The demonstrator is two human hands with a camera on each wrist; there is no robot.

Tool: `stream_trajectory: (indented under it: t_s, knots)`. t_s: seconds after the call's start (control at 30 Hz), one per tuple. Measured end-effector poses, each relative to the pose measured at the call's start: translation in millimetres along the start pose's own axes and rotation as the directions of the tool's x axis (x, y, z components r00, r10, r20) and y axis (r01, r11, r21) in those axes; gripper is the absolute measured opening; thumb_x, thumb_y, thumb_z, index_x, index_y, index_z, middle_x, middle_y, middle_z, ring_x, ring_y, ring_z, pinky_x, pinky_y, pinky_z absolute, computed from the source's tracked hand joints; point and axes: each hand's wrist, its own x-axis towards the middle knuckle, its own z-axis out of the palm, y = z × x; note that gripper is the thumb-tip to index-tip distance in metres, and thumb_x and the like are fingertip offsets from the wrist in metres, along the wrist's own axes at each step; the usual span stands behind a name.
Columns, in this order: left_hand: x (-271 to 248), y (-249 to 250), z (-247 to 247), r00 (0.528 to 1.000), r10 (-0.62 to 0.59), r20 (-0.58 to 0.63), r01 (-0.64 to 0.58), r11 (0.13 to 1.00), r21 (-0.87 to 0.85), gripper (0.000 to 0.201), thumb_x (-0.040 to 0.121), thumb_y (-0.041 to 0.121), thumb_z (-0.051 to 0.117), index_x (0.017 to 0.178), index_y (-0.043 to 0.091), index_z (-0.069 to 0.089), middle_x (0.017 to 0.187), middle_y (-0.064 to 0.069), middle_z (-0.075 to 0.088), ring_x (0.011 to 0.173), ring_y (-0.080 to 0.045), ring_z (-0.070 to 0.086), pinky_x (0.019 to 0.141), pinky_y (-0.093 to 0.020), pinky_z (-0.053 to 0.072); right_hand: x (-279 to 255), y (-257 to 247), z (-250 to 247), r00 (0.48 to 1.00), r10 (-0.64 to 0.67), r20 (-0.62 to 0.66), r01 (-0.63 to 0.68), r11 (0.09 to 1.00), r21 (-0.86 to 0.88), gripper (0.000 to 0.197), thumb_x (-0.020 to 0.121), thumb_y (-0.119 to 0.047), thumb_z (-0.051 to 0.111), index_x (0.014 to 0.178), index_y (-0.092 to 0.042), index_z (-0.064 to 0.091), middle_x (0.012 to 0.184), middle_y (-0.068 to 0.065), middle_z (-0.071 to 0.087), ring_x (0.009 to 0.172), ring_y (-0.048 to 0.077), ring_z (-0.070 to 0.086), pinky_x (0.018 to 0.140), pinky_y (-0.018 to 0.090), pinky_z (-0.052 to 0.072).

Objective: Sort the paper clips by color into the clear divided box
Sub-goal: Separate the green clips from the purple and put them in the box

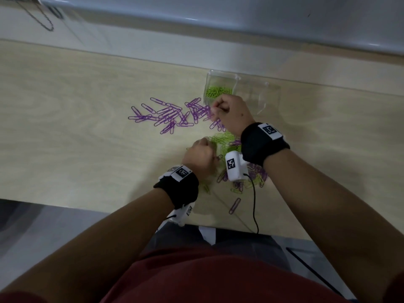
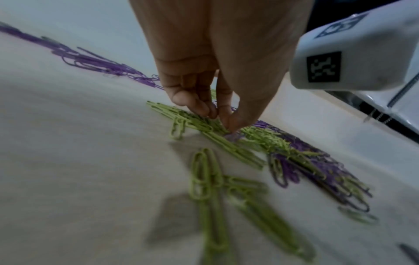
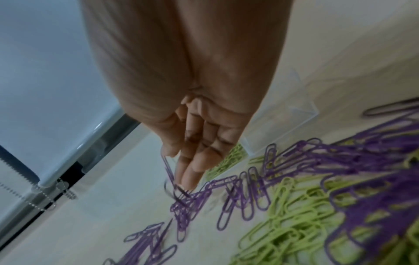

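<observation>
The clear divided box [image 1: 251, 92] stands at the back of the table; its left compartment holds green clips [image 1: 217, 91], and the right one looks bare. Purple clips [image 1: 166, 115] lie spread out left of the box. A mixed green and purple pile [image 1: 229, 143] lies under my wrists. My right hand [image 1: 226, 110] is just in front of the box [image 3: 283, 111] and pinches a purple clip [image 3: 166, 166] over the purple spread. My left hand [image 2: 223, 122] pinches down into the pile [image 2: 260, 139], among green clips [image 2: 195, 120]; which clip it holds is unclear.
One purple clip [image 1: 235, 205] lies alone near the table's front edge [image 1: 87, 209]. A black cable [image 1: 254, 206] trails from the right wrist camera [image 2: 353, 53]. A window sill and a bead chain [image 1: 47, 22] run along the back.
</observation>
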Motion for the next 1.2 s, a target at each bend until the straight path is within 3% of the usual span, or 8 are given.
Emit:
stream_trajectory:
  t_s: [0.33, 0.5, 0.7, 0.83, 0.93, 1.0, 1.1, 1.2]
  knots:
    - [-7.7, -7.2, 9.7, 0.998, 0.056, -0.039, -0.06, 0.991, -0.119, 0.015, 0.081, 0.016, 0.058, 0.089, 0.003, 0.054, 0.099, -0.016, 0.051, 0.095, -0.033, 0.049, 0.075, -0.042, 0.046, -36.1, 34.6, -0.9, 0.953, -0.048, 0.3, 0.222, 0.785, -0.579, 0.031, 0.082, -0.011, 0.07, 0.112, -0.007, 0.064, 0.108, 0.005, 0.053, 0.098, 0.017, 0.049, 0.089, 0.031, 0.041]
    - [-3.8, -0.9, 15.0, 0.999, 0.037, -0.005, -0.038, 0.995, -0.096, 0.015, 0.082, 0.008, 0.053, 0.095, 0.0, 0.056, 0.105, -0.019, 0.052, 0.099, -0.036, 0.049, 0.081, -0.046, 0.046, -42.3, 42.6, 5.3, 0.946, -0.117, 0.301, 0.282, 0.753, -0.595, 0.026, 0.08, -0.006, 0.07, 0.106, -0.005, 0.067, 0.101, 0.008, 0.053, 0.099, 0.027, 0.048, 0.085, 0.041, 0.045]
    - [-7.4, -13.4, 3.3, 0.998, 0.046, 0.03, -0.036, 0.958, -0.284, 0.012, 0.079, 0.011, 0.065, 0.075, 0.015, 0.054, 0.089, -0.009, 0.061, 0.086, -0.028, 0.057, 0.073, -0.035, 0.045, -38.5, 42.8, -4.6, 0.952, -0.059, 0.302, 0.236, 0.768, -0.595, 0.02, 0.085, -0.008, 0.066, 0.105, -0.007, 0.066, 0.106, 0.006, 0.057, 0.103, 0.023, 0.051, 0.084, 0.03, 0.038]
    - [-14.8, -34.0, -24.3, 0.996, -0.026, -0.087, -0.029, 0.817, -0.576, 0.014, 0.074, 0.01, 0.075, 0.079, 0.011, 0.062, 0.077, -0.004, 0.066, 0.075, -0.01, 0.064, 0.069, -0.025, 0.049, -40.2, 41.1, -9.9, 0.951, -0.021, 0.31, 0.205, 0.792, -0.575, 0.023, 0.086, -0.011, 0.065, 0.108, -0.006, 0.066, 0.111, 0.01, 0.058, 0.107, 0.024, 0.051, 0.09, 0.032, 0.037]
    - [-6.3, -56.5, -42.6, 0.967, -0.142, -0.212, 0.0, 0.831, -0.556, 0.016, 0.076, 0.007, 0.073, 0.088, 0.005, 0.062, 0.069, 0.006, 0.058, 0.061, 0.005, 0.054, 0.061, -0.007, 0.042, -43.4, 41.6, -6.7, 0.953, -0.009, 0.302, 0.191, 0.794, -0.577, 0.028, 0.088, -0.005, 0.062, 0.115, -0.003, 0.063, 0.115, 0.012, 0.055, 0.107, 0.025, 0.051, 0.087, 0.026, 0.037]
    - [2.6, -73.8, -46.8, 0.949, -0.186, -0.256, 0.051, 0.888, -0.457, 0.017, 0.076, 0.012, 0.074, 0.087, 0.006, 0.062, 0.073, 0.003, 0.059, 0.07, -0.005, 0.058, 0.059, -0.012, 0.04, -49.7, 40.5, -0.8, 0.961, -0.008, 0.276, 0.162, 0.825, -0.541, 0.03, 0.087, 0.003, 0.059, 0.118, 0.001, 0.06, 0.112, 0.013, 0.052, 0.1, 0.022, 0.052, 0.084, 0.024, 0.04]
    - [6.4, -88.8, -42.2, 0.963, -0.059, -0.263, 0.0, 0.976, -0.217, 0.042, 0.072, 0.029, 0.078, 0.104, 0.006, 0.063, 0.101, -0.009, 0.059, 0.096, -0.028, 0.057, 0.079, -0.027, 0.043, -61.3, 41.5, 6.3, 0.947, -0.068, 0.313, 0.246, 0.78, -0.576, 0.035, 0.087, 0.002, 0.06, 0.121, 0.002, 0.058, 0.11, 0.013, 0.051, 0.102, 0.026, 0.05, 0.088, 0.031, 0.043]
    - [-8.6, -75.3, -34.0, 0.99, 0.098, -0.102, -0.105, 0.992, -0.07, 0.1, 0.057, 0.054, 0.079, 0.139, 0.017, 0.036, 0.131, -0.01, 0.039, 0.119, -0.027, 0.041, 0.091, -0.043, 0.049, -67.9, 41.1, 1.1, 0.926, -0.043, 0.376, 0.285, 0.733, -0.618, 0.061, 0.082, -0.029, 0.07, 0.134, -0.005, 0.048, 0.121, 0.01, 0.045, 0.114, 0.026, 0.039, 0.1, 0.039, 0.039]
